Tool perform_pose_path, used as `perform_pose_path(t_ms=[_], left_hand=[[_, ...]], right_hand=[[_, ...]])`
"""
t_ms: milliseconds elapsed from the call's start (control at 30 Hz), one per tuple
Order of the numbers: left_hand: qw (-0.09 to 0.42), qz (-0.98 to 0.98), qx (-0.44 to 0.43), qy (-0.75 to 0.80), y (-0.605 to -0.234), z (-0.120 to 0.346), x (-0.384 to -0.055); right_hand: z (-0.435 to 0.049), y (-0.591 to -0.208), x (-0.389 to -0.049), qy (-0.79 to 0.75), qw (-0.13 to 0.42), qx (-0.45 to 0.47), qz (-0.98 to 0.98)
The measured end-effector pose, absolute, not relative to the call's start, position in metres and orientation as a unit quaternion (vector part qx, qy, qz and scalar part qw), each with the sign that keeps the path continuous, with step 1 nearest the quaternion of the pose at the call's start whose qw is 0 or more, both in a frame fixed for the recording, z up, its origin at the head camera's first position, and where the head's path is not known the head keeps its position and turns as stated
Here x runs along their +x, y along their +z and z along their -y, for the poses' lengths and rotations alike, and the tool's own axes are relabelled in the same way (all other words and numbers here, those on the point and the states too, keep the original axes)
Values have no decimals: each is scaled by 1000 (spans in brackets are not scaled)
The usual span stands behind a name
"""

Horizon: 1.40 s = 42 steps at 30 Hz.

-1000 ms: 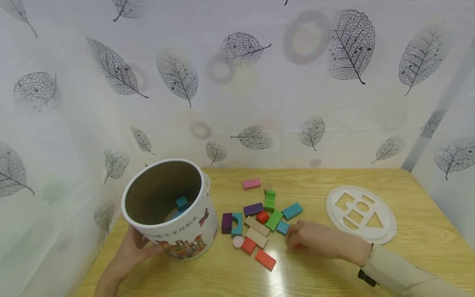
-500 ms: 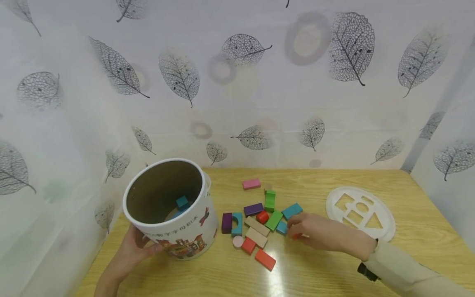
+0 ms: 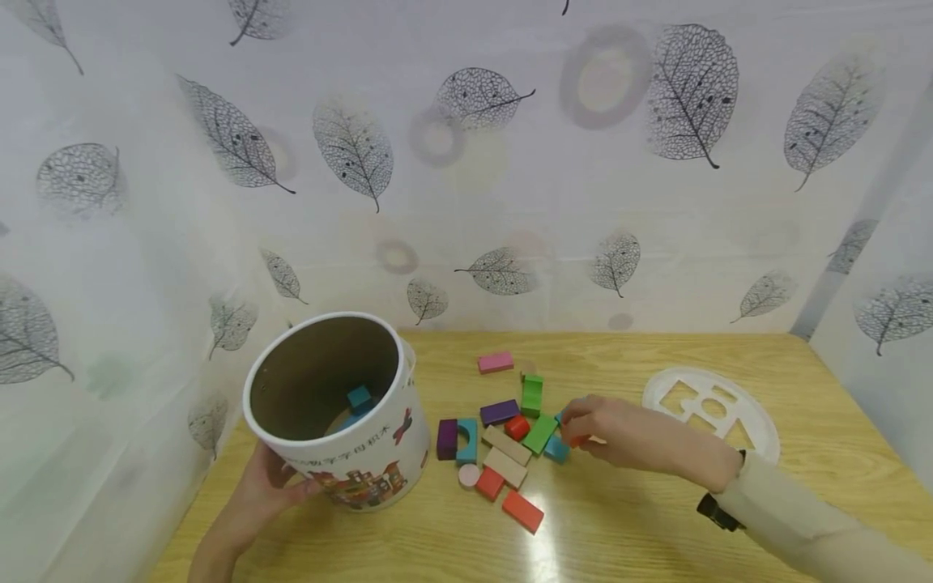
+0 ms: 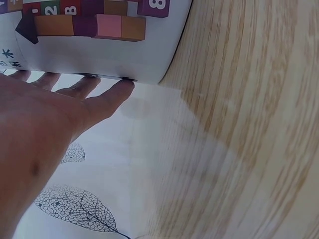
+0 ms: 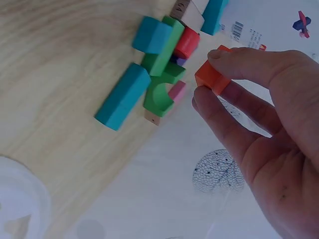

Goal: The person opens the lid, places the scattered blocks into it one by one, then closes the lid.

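My right hand pinches a small orange-red block between thumb and fingers, above the table to the right of the loose blocks. Beneath its fingers lie a short blue block and another blue block, partly hidden in the head view. At the left, my left hand holds the side of a white printed bucket, its fingers reaching round the wall in the left wrist view. Inside the bucket, a few blue pieces show; its lower inside is partly hidden.
Between bucket and right hand lie several blocks: a purple block, a green block, a red block and a pink block. A white oval lid with cut-out shapes rests at the right. Leaf-patterned cloth hangs behind.
My right hand has risen and moved slightly away from me with the orange-red block, now covering much of the farther blue block. The left hand and bucket stay in place.
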State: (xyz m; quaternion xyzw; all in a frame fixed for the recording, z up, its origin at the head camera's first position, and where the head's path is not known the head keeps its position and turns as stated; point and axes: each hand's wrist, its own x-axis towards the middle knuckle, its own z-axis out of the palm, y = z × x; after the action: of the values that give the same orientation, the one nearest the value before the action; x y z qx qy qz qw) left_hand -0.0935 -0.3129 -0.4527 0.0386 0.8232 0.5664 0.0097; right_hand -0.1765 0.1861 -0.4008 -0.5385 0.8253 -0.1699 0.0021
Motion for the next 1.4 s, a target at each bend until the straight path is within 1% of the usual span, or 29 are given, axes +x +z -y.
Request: perform_pose_path(t_ms=[300,533,867,1000,1167,1267,1400], left_hand=[[5,-824,44,564,-454,314,-94],[3,-821,46,568,-456,314,-94],[13,-809,57,585,-455,315,-94],[12,-809,78,583,-455,317,-96],[6,-805,137,578,-455,318,-102],[9,-799,168,577,-455,320,-107],[18,-802,171,573,-455,321,-110]], right_hand=[[-169,-377,-191,-168,-31,-548,-819],[-153,-355,-201,-164,-6,-529,-833],[-133,-329,-214,-179,-5,-533,-827],[-121,-315,-220,-189,-24,-548,-815],[-103,-297,-226,-191,-42,-567,-800],[-92,-287,-228,-188,-41,-568,-800],[-78,-273,-229,-192,-29,-566,-801]])
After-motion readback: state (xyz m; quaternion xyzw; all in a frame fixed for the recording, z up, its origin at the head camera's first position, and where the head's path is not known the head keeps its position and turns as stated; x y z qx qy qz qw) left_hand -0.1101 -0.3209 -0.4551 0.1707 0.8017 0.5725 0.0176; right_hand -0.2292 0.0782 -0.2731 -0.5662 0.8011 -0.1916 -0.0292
